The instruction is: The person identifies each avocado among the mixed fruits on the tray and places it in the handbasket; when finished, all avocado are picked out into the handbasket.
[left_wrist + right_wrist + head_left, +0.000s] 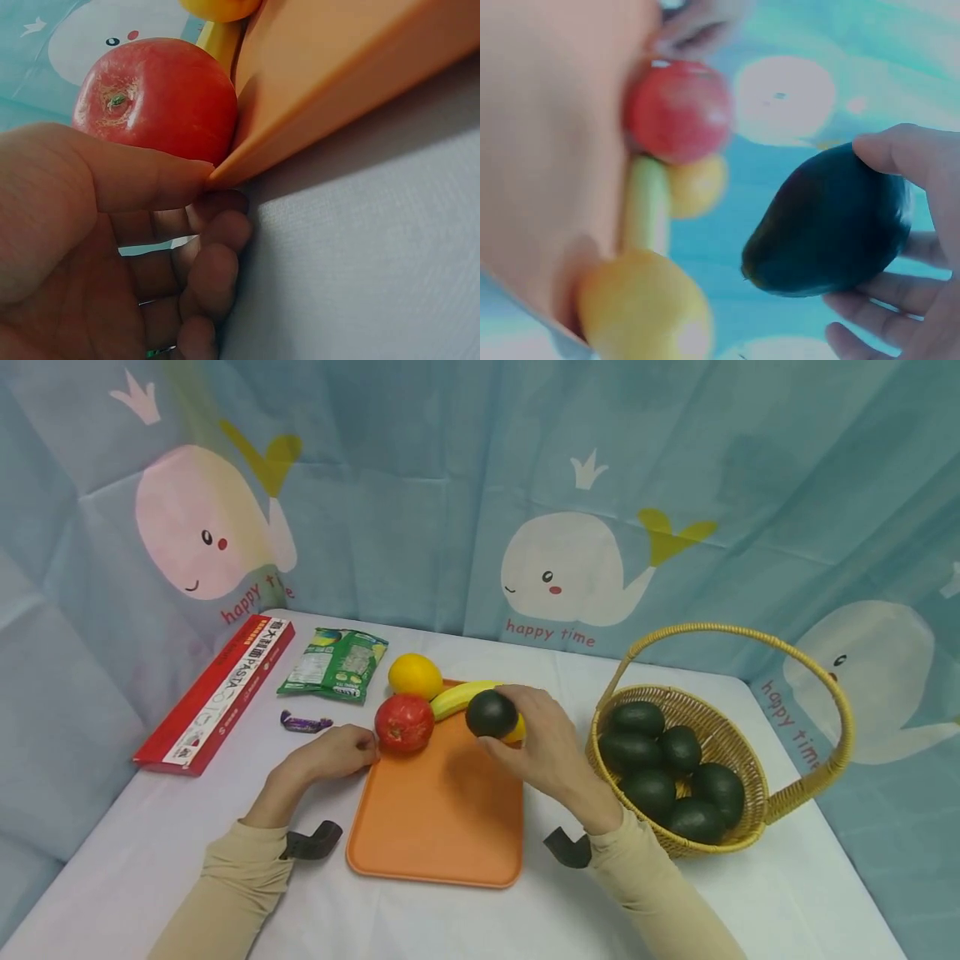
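Observation:
My right hand (551,752) grips a dark green avocado (491,714) in the air above the far right part of an orange tray (442,827). In the right wrist view, thumb and fingers lie around the wide end of the avocado (829,225). My left hand (341,753) is at the tray's left edge; in the left wrist view its thumb and forefinger pinch the rim of the tray (315,112). Beside that thumb sits a red apple (405,723). A banana (461,696) lies along the tray's far end, with a yellow fruit (645,307) at its right, partly behind the avocado.
A wicker basket (757,777) with a tall handle holds several avocados (648,793) at right. A yellow-orange fruit (415,677) sits behind the apple. Leftward lie a green snack bag (337,664), a purple-wrapped sweet (306,722) and a red pasta box (217,697). A curtain hangs behind.

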### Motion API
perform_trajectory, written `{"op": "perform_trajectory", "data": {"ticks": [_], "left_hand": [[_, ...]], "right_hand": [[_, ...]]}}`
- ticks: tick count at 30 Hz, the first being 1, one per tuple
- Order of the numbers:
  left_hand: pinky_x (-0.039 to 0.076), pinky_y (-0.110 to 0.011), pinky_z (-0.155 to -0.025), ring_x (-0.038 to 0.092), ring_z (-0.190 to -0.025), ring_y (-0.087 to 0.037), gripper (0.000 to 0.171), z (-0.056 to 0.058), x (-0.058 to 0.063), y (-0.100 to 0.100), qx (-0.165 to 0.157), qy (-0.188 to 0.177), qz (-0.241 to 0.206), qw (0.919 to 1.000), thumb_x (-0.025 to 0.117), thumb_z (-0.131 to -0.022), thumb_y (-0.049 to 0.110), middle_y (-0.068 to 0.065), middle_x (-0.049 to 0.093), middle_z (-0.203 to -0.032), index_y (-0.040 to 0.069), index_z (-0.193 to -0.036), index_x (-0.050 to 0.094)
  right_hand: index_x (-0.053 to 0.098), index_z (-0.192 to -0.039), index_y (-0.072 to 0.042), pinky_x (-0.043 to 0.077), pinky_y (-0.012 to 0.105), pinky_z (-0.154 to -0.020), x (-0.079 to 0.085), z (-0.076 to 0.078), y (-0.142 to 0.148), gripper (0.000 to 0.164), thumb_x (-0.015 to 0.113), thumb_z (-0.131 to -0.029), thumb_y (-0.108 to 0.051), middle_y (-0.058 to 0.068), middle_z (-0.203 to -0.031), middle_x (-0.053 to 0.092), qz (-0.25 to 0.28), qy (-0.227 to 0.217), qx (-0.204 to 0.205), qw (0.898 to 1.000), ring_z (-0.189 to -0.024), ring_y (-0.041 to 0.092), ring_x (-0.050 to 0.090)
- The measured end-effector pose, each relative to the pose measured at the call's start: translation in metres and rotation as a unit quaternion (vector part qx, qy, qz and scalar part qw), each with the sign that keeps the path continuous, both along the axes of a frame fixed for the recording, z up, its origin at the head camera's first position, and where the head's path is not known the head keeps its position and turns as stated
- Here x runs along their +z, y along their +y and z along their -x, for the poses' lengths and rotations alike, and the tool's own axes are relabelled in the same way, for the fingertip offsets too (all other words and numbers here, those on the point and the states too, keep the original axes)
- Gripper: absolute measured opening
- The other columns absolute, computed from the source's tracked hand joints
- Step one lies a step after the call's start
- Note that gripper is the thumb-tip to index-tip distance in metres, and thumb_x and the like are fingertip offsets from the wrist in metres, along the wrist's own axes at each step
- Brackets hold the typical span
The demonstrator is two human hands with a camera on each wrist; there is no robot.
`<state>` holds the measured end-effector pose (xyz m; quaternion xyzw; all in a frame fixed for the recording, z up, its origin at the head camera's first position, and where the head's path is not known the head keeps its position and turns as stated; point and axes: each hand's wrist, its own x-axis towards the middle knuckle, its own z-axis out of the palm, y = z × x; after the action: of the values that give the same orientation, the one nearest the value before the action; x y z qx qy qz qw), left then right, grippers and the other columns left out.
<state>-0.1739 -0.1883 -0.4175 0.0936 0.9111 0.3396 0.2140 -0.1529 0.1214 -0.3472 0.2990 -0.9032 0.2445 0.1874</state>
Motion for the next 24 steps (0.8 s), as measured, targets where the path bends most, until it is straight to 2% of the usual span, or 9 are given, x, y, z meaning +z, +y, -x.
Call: {"op": "perform_trajectory", "data": {"ticks": [5,9,13,15,20,24], "left_hand": [[0.037,-0.027,-0.060,0.047,-0.070,-0.017,0.016,0.000,0.000,-0.001,0.003,0.001,-0.003,1.0000,0.055,-0.092,0.016,-0.002,0.051,-0.072,0.005,-0.083,0.062],[0.037,-0.028,-0.061,0.047,-0.070,-0.016,0.016,0.000,0.001,-0.001,-0.004,0.007,-0.004,1.0000,0.055,-0.092,0.016,-0.002,0.050,-0.071,0.006,-0.081,0.061],[0.037,-0.027,-0.062,0.047,-0.070,-0.016,0.016,0.000,-0.001,-0.001,-0.008,0.017,-0.004,0.9998,0.055,-0.092,0.016,-0.001,0.050,-0.071,0.006,-0.080,0.061],[0.037,-0.027,-0.062,0.047,-0.070,-0.015,0.016,0.000,-0.001,-0.001,-0.010,0.019,-0.004,0.9998,0.055,-0.092,0.016,-0.001,0.050,-0.071,0.006,-0.080,0.061],[0.036,-0.027,-0.062,0.047,-0.070,-0.015,0.016,-0.001,-0.001,-0.001,-0.013,0.020,-0.002,0.9997,0.056,-0.091,0.017,-0.001,0.050,-0.071,0.006,-0.080,0.060],[0.036,-0.027,-0.062,0.046,-0.070,-0.015,0.016,0.000,-0.001,-0.001,-0.011,0.020,-0.003,0.9997,0.056,-0.091,0.016,-0.001,0.049,-0.070,0.007,-0.079,0.060]], "right_hand": [[0.056,-0.132,-0.006,0.050,0.045,-0.097,0.022,-0.025,0.047,0.064,0.082,-0.078,-0.029,0.012,-0.126,0.062,0.047,-0.002,-0.077,0.996,-0.113,0.026,0.059],[0.055,-0.133,-0.008,0.048,0.048,-0.085,0.024,-0.040,0.091,0.063,0.080,-0.077,-0.022,0.014,-0.123,0.062,0.058,0.010,-0.135,0.989,-0.104,0.028,0.059],[0.054,-0.136,-0.010,0.047,0.054,-0.082,0.018,-0.048,0.127,0.060,0.076,-0.082,-0.021,0.018,-0.126,0.061,0.045,0.002,-0.186,0.982,-0.106,0.035,0.059],[0.053,-0.137,-0.010,0.046,0.057,-0.084,0.012,-0.051,0.139,0.058,0.074,-0.085,-0.024,0.020,-0.129,0.060,0.036,-0.016,-0.203,0.978,-0.109,0.039,0.058],[0.051,-0.138,-0.007,0.048,0.061,-0.084,-0.004,-0.053,0.149,0.057,0.070,-0.089,-0.030,0.024,-0.131,0.059,0.014,-0.056,-0.211,0.976,-0.111,0.044,0.059],[0.051,-0.138,-0.007,0.049,0.061,-0.083,-0.014,-0.051,0.148,0.058,0.069,-0.090,-0.033,0.024,-0.131,0.057,0.000,-0.071,-0.212,0.975,-0.111,0.044,0.059]]}}
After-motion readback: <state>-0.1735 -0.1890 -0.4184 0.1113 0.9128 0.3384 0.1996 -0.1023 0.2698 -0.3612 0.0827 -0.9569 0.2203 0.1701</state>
